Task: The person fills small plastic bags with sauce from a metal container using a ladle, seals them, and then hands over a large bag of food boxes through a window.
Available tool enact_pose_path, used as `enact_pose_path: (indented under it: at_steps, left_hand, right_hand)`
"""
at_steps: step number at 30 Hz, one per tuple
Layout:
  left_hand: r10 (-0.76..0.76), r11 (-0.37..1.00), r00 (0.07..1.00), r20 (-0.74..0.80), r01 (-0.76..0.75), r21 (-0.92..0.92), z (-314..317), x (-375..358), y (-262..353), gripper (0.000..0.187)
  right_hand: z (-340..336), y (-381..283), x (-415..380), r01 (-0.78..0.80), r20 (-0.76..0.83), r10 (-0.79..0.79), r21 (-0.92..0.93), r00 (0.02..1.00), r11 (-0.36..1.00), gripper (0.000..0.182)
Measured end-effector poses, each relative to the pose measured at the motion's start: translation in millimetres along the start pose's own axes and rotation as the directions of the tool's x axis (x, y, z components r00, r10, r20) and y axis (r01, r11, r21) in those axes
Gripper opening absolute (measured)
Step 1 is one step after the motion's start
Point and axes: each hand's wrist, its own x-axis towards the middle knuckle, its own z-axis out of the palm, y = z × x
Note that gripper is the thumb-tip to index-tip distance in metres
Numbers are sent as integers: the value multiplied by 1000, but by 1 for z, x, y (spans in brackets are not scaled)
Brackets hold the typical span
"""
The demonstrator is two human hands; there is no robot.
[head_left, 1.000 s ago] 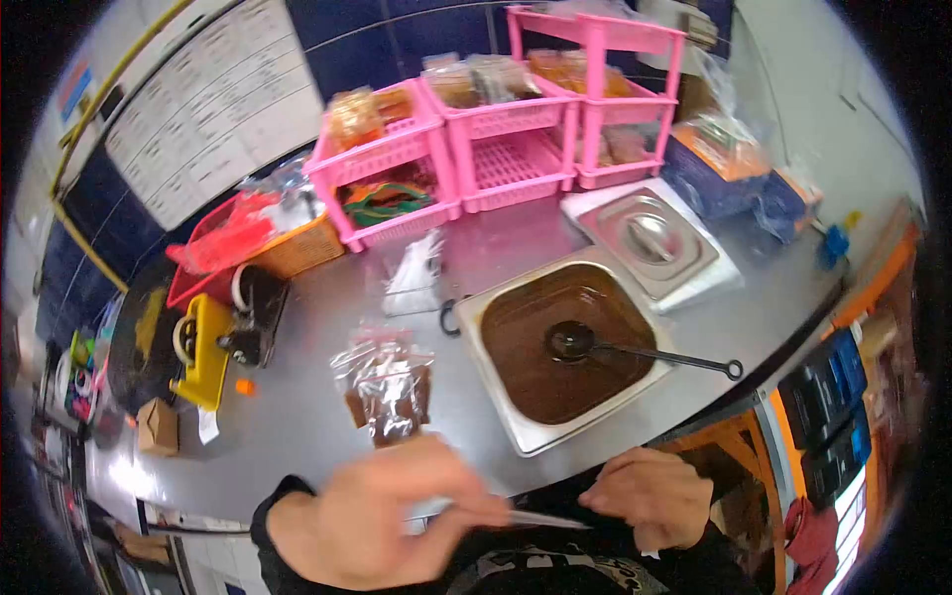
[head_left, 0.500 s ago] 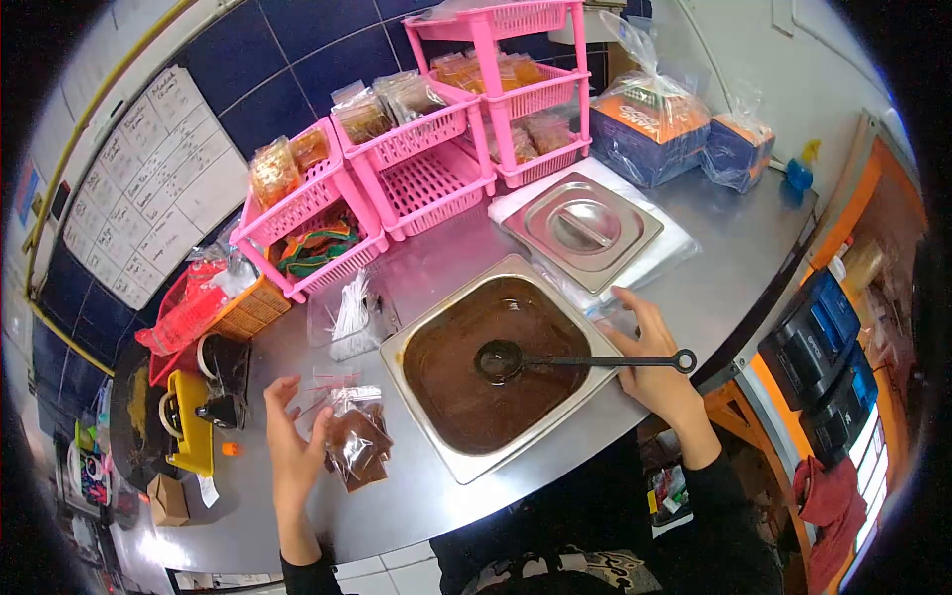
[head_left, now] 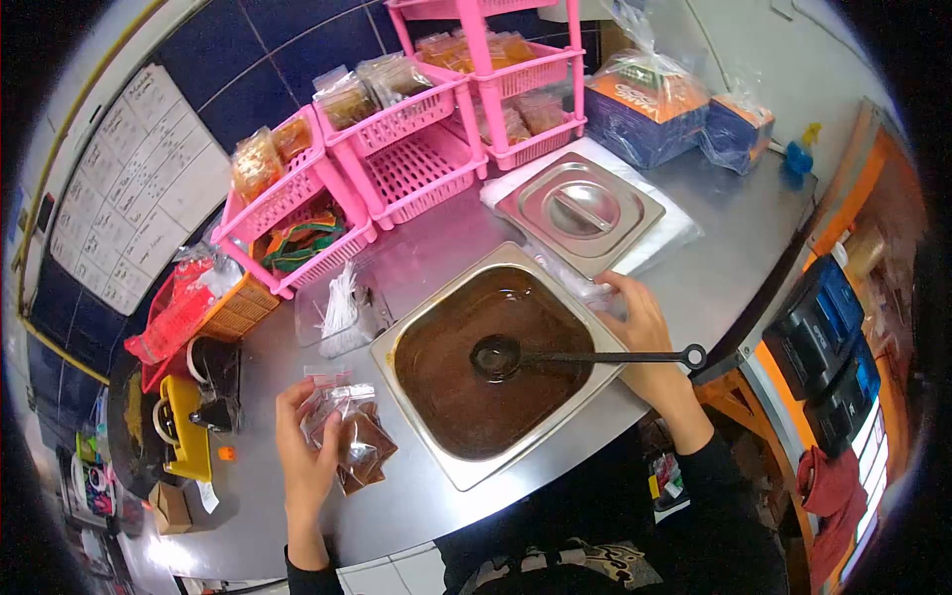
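My left hand (head_left: 309, 456) has its thumb and fingers around the edge of small clear zip bags of brown sauce (head_left: 365, 446), which lie overlapping on the steel counter. Beside the right wall of the pan, my right hand (head_left: 647, 342) is open, thumb apart from the fingers, its fingertips by clear plastic bags (head_left: 580, 283). Between my hands stands a steel food pan (head_left: 446, 464) filled with dark brown sauce (head_left: 476, 407). A black ladle (head_left: 595, 357) rests with its bowl in the sauce and its handle across the rim, over my right hand.
Behind the pan, a steel lid (head_left: 585, 213) lies on white plastic sheets. Pink stacked baskets (head_left: 416, 183) hold filled packets. White plastic sticks (head_left: 342, 312) sit in a clear tray. A blue-orange box (head_left: 645, 114) stands at the back, a yellow holder (head_left: 188, 426) at left.
My left hand has moved right and closed on the sauce bags. My right hand has shifted slightly, with its fingertips nearer the clear bags. The view has tilted a little.
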Motion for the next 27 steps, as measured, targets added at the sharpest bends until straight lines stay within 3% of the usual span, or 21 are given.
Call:
enact_pose_path:
  at_steps: [1,3,4,6,8,9,11,13,15,16,17,18,19,20,21,22,24,25,27]
  left_hand:
    - [1,1000,1000,-7,-1,-5,0,0,1,36]
    - [6,1000,1000,-12,-6,-7,1,2,4,35]
    - [16,1000,999,-34,-17,-19,1,2,6,35]
    - [26,999,998,-55,-27,-25,0,1,7,34]
    - [191,980,969,-157,-180,85,-1,1,7,32]
    - [192,980,968,-158,-181,86,-2,-3,12,32]
    - [332,943,890,-314,-310,119,-3,-23,31,29]
    - [488,835,800,-349,-544,-79,6,-58,46,33]
    - [597,627,769,-229,-625,-466,32,-82,72,30]
    - [503,621,831,-237,-538,-570,56,-101,80,41]
    - [506,689,863,8,-399,-605,63,-95,104,51]
    - [411,759,888,204,-210,-616,72,-89,123,48]
    - [303,808,869,391,-17,-589,79,-88,136,46]
    - [290,809,878,380,-13,-587,84,-97,137,46]
    - [152,626,874,461,276,-729,89,-110,134,38]
    - [47,349,826,562,513,-784,92,-117,129,32]
    - [46,378,871,489,438,-816,95,-119,117,28]
    - [61,404,903,426,368,-837,94,-118,114,24]
    - [-1,372,906,424,394,-841,90,-115,116,21]
  right_hand:
    - [-2,3,-1,-9,-6,9,-3,1000,1000,31]
    - [-5,8,-3,159,-94,-170,-114,981,981,20]
    - [-7,10,-5,155,-97,-166,-112,981,982,20]
    - [-14,11,-10,123,-123,-119,22,985,992,23]
    - [-24,13,-24,64,-94,-57,71,994,995,22]
    - [-29,11,-33,5,-61,2,113,998,994,22]
    - [-43,-1,-58,-94,-175,129,198,976,976,17]
    - [-56,-13,-85,-210,-123,302,479,945,852,14]
    - [-67,-37,-101,-278,76,403,837,912,471,13]
    - [-68,-46,-107,-256,129,313,876,941,409,12]
    - [-68,-54,-109,-240,174,213,908,961,343,11]
    - [-70,-60,-106,-215,205,65,902,977,374,10]
    - [-67,-67,-107,-223,225,31,918,974,329,10]
    - [-63,-71,-106,-246,241,53,918,969,313,10]
    - [-60,-74,-105,-267,256,73,918,964,294,10]
    - [-60,-75,-105,-269,264,56,919,963,288,10]
    - [-59,-77,-105,-404,355,203,859,913,314,16]
    - [-54,-82,-102,-403,360,189,861,914,310,16]
    - [-44,-95,-98,-293,19,335,536,942,792,23]
